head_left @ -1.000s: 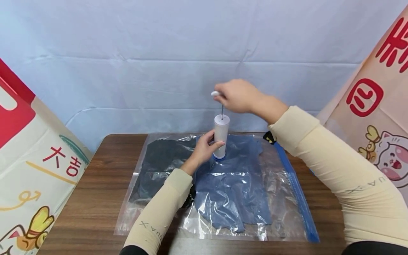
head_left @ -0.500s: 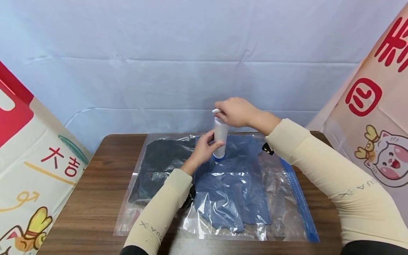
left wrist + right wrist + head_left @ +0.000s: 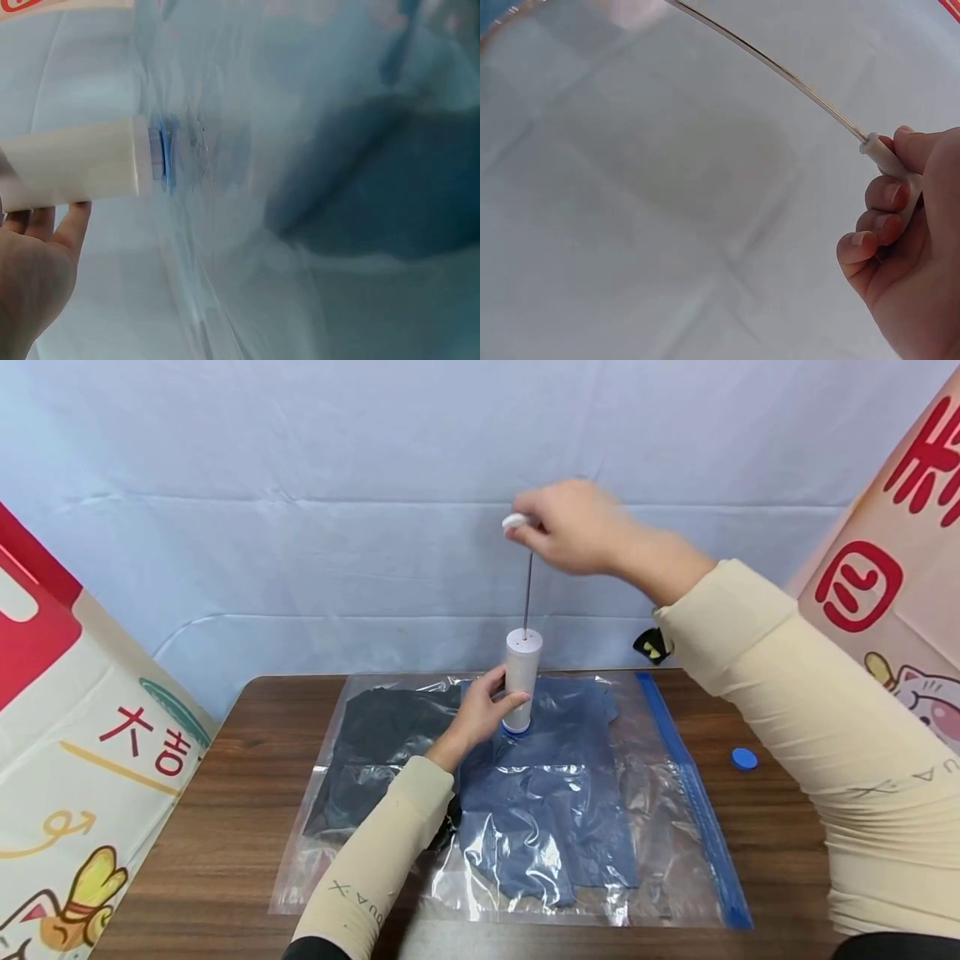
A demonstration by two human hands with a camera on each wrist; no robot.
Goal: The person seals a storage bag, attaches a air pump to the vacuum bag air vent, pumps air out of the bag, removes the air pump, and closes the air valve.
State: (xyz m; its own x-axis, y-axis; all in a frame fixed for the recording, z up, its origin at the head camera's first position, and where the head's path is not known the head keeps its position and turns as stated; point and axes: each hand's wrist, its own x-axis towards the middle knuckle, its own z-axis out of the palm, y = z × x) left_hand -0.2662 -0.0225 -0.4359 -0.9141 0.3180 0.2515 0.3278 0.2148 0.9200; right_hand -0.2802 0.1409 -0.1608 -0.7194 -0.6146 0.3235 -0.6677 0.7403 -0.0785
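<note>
A white hand pump point(image 3: 521, 681) stands upright on the blue valve point(image 3: 163, 156) of a clear vacuum storage bag point(image 3: 667, 852). My left hand point(image 3: 480, 708) grips the pump's cylinder, thumb on the near side. My right hand point(image 3: 573, 527) holds the pump's white handle point(image 3: 889, 156), fingers curled round it, high above the cylinder. Between them a long stretch of the thin metal rod point(image 3: 528, 593) shows. Inside the bag lie blue folded cloth point(image 3: 555, 810) and dark cloth point(image 3: 390, 727), both flat under the film.
A blue round cap point(image 3: 744, 758) lies on the wooden table point(image 3: 217, 827), right of the bag's blue zip edge point(image 3: 701, 818). White cloth point(image 3: 375, 527) hangs behind the table. Printed bags stand at the left and right sides.
My right hand first pushed the handle down to the cylinder's top, then pulled it up higher than before, drawing out the rod. My left hand and the cylinder stay in place.
</note>
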